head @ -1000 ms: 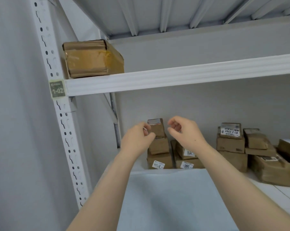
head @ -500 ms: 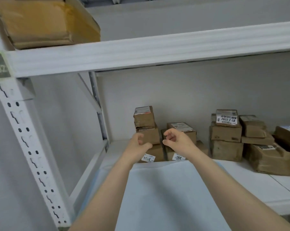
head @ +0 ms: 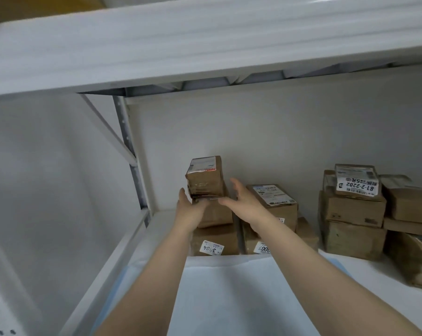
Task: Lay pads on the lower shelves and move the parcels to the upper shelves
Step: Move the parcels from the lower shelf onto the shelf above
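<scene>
- Left hand and right hand are held wide, flanking the top parcel of three stacked; contact cannot be told.
- One pad is laid under the forearms on the shelf.

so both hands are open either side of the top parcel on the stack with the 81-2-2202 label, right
Wrong stack. In the head view the left hand and right hand are open either side of the top parcel on the leftmost stack; the 81-2-2202 parcel sits further right, untouched.
</scene>
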